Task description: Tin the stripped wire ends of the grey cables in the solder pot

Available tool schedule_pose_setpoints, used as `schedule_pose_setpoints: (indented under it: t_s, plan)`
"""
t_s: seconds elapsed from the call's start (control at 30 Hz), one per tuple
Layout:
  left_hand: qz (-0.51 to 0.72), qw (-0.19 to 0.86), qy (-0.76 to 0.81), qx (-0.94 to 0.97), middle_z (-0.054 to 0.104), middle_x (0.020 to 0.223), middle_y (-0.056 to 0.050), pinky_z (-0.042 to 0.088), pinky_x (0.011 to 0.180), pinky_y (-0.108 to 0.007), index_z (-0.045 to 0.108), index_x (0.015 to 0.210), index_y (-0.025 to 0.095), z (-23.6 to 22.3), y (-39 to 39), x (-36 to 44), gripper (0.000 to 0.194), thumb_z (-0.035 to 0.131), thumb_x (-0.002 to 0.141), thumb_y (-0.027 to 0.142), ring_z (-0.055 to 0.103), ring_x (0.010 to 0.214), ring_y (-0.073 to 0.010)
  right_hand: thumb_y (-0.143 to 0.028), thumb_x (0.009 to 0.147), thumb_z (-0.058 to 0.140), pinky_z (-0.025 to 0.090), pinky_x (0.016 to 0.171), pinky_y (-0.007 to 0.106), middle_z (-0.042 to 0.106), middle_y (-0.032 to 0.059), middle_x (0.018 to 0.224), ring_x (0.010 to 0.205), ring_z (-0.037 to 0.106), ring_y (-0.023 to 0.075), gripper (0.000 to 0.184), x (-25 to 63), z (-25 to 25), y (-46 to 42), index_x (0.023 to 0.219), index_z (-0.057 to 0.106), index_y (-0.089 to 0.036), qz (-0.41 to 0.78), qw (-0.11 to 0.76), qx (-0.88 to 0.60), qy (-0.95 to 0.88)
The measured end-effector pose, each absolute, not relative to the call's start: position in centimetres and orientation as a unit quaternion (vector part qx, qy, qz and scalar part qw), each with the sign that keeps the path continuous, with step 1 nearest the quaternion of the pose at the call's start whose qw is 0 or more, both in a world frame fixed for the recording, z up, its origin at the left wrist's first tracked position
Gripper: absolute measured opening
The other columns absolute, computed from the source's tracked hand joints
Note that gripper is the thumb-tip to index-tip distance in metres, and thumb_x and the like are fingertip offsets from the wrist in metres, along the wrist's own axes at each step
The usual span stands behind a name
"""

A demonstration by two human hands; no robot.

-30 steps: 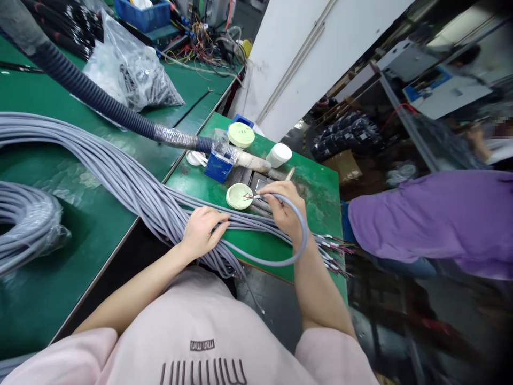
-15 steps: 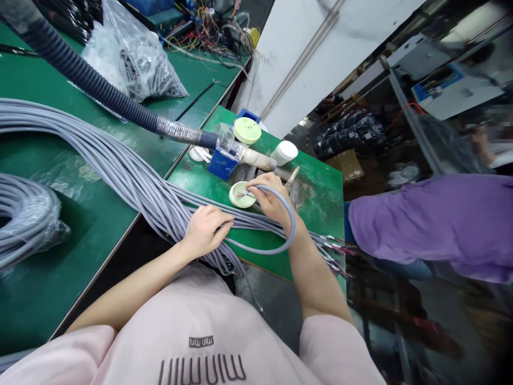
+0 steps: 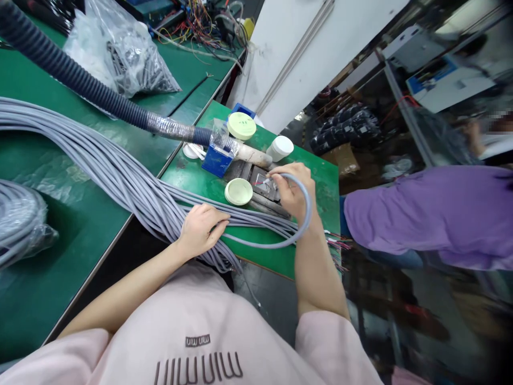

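Two-handed work on gray multicore cable at a green table (image 3: pixel 176 170). Nearest the wearer, the left hand (image 3: pixel 203 227) lies over the cable bundle (image 3: pixel 120 184), thumb and fingers half curled, presumably steadying the strands; whether it pinches any one of them cannot be told. Just beyond, the right hand (image 3: pixel 295 191) grasps one gray cable (image 3: pixel 308 206) close to its stripped end between thumb and fingers. The cable bows back in a loop beside the wrist; this short hold probably keeps the tip steerable while the bared wires (image 3: pixel 259 183) project clear of the skin. These wires point left above the square pan of a dark metal unit (image 3: pixel 253 174); contact with it cannot be judged. A shallow pale-green dish (image 3: pixel 239 193) stands beside the unit, within easy reach. Behind lie the blue box (image 3: pixel 217 162), the white jar (image 3: pixel 280 149) and the yellow-green tub (image 3: pixel 241 125). A corrugated hose (image 3: pixel 128 112) ends in a pale nozzle over the unit, apparently placed to draw air there. Farther off rests a clear plastic bag (image 3: pixel 124 64). Compared with half a second earlier, the wire tips have left the dish for the unit; the left hand keeps its place.
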State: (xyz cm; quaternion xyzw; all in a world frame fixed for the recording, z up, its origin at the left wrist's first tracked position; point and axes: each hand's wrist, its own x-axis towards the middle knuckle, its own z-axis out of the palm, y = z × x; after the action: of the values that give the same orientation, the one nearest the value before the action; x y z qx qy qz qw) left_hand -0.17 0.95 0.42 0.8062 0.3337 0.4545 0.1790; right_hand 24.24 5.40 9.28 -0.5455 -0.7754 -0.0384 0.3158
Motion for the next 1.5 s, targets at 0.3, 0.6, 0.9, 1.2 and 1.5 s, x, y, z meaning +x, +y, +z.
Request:
schedule_pose_setpoints:
  t_s: [0.3, 0.6, 0.9, 1.2, 1.5]
  plan:
    - [0.445, 0.183, 0.340, 0.808, 0.072, 0.086, -0.005, 0.044, 0.073, -0.033, 0.067, 0.097, 0.020, 0.3, 0.9, -0.1, 0.014, 0.055, 0.090, 0.023, 0.062, 0.081, -0.0177, -0.029, 0.089, 0.053, 0.044, 0.085, 0.042, 0.072, 0.0019, 0.080, 0.085, 0.061, 0.0235, 0.015, 29.4, 6.3, 8.2, 0.085, 0.067, -0.025, -0.034, 0.325, -0.591, -0.738]
    - [0.442, 0.179, 0.335, 0.813, 0.072, 0.084, -0.004, 0.042, 0.072, -0.032, 0.066, 0.097, 0.020, 0.3, 1.0, 0.0, 0.013, 0.055, 0.090, 0.022, 0.061, 0.081, -0.0172, -0.028, 0.088, 0.053, 0.046, 0.079, 0.037, 0.071, 0.0030, 0.075, 0.076, 0.061, 0.0215, 0.016, 30.6, 4.9, 9.7, 0.081, 0.067, -0.023, -0.014, 0.310, -0.596, -0.741]
    - [0.442, 0.177, 0.333, 0.814, 0.072, 0.083, -0.004, 0.042, 0.071, -0.032, 0.066, 0.097, 0.020, 0.3, 1.0, 0.0, 0.014, 0.055, 0.089, 0.021, 0.061, 0.080, -0.0174, -0.030, 0.090, 0.053, 0.044, 0.089, 0.044, 0.072, 0.0028, 0.082, 0.088, 0.062, 0.0240, 0.017, 29.2, 6.5, 7.7, 0.082, 0.067, -0.025, -0.032, 0.332, -0.597, -0.730]
    - [0.491, 0.375, 0.333, 0.712, 0.074, 0.082, -0.006, 0.049, 0.076, -0.035, 0.073, 0.090, 0.020, 1.9, 0.5, 0.5, 0.018, 0.058, 0.089, 0.030, 0.064, 0.079, -0.0186, -0.031, 0.091, 0.052, 0.058, 0.075, 0.045, 0.072, 0.0075, 0.099, 0.082, 0.071, 0.0253, 0.014, 21.5, 8.7, -2.5, 0.092, 0.064, -0.024, 0.090, 0.572, -0.527, -0.622]
    - [0.494, 0.754, 0.292, 0.320, 0.073, 0.074, -0.003, 0.047, 0.067, -0.026, 0.068, 0.084, 0.016, 4.3, -1.3, 3.6, 0.032, 0.080, 0.067, 0.040, 0.065, 0.069, -0.0136, -0.034, 0.088, 0.053, 0.061, 0.069, 0.046, 0.072, 0.0072, 0.094, 0.077, 0.072, 0.0262, 0.012, 18.3, 4.7, -5.0, 0.090, 0.061, -0.025, 0.174, 0.648, -0.492, -0.555]
